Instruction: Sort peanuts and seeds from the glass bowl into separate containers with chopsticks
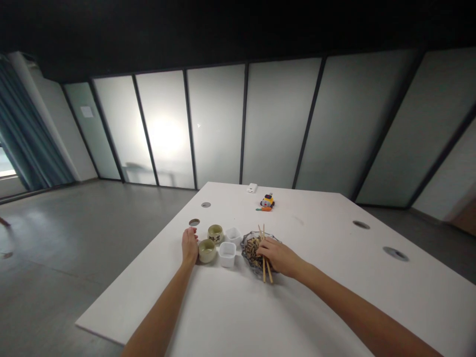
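The right hand [279,256] covers the middle of a pair of chopsticks [264,271] lying across a patterned glass bowl [250,264]; its fingers are curled, but whether they are closed on the chopsticks cannot be determined. The hand also conceals the right part of the bowl and some of the brown dried pieces [251,247] inside. The left hand [190,245] is positioned at the left side of the front green cup [207,254]; its fingers are loosely bent, not wrapped around the cup, and contact is unclear. The front cup overlaps the lower part of the rear green cup [215,231], whose dark characters are only partly visible. The front white container [227,262] similarly overlaps the rear white container [233,232], between cups and bowl. Both forearms and the desk [223,312] are cut off at the lower edge. Beyond the bowl are a carrot-shaped item [265,209], a small yellow toy [268,201] and a white object [252,188], the latter indistinct.
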Demonstrator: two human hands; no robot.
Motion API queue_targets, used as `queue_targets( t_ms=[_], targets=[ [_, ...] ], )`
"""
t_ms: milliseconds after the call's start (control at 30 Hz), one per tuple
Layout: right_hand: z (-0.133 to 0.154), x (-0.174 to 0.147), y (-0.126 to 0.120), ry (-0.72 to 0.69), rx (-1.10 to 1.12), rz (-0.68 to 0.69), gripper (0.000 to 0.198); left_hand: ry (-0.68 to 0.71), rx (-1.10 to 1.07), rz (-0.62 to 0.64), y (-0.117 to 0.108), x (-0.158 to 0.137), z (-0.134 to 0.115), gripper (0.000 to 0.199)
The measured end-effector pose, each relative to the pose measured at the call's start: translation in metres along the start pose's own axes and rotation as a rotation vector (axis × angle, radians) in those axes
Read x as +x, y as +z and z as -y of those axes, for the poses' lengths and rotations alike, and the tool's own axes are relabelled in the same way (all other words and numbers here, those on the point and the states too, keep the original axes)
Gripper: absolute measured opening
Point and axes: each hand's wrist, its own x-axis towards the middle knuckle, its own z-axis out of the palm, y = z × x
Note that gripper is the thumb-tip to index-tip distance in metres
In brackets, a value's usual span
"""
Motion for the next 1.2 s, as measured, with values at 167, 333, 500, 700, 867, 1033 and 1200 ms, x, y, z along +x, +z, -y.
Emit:
queue_targets(
  t_ms=[167, 333, 500, 700, 867, 1033, 1200],
  targets=[
    [0.002, -0.006, -0.003, 0.012, 0.036, -0.003, 0.045, -0.002, 0.005, 0.004, 0.000, -0.001, -0.002, 0.042],
    [0.000, -0.022, -0.002, 0.085, 0.055, -0.055, 0.060, 0.001, 0.012, 0.001, -0.001, -0.001, -0.003, 0.041],
    [-0.004, -0.031, -0.001, 0.126, 0.135, -0.111, 0.056, 0.002, 0.019, 0.004, -0.001, -0.001, -0.002, 0.040],
    [-0.003, -0.023, 0.006, 0.085, 0.148, -0.112, 0.047, 0.011, 0.041, -0.001, 0.000, 0.000, -0.002, 0.044],
    [-0.001, -0.019, 0.011, 0.085, 0.159, -0.133, 0.045, 0.056, 0.071, -0.001, -0.001, -0.002, -0.001, 0.044],
    [0.002, -0.022, 0.006, 0.098, 0.171, -0.161, 0.041, 0.182, 0.131, -0.033, -0.006, -0.002, -0.014, 0.036],
    [-0.006, -0.051, 0.006, 0.241, 0.194, -0.321, 0.035, 0.459, 0.181, 0.046, -0.009, -0.032, -0.046, 0.020]
  ],
)
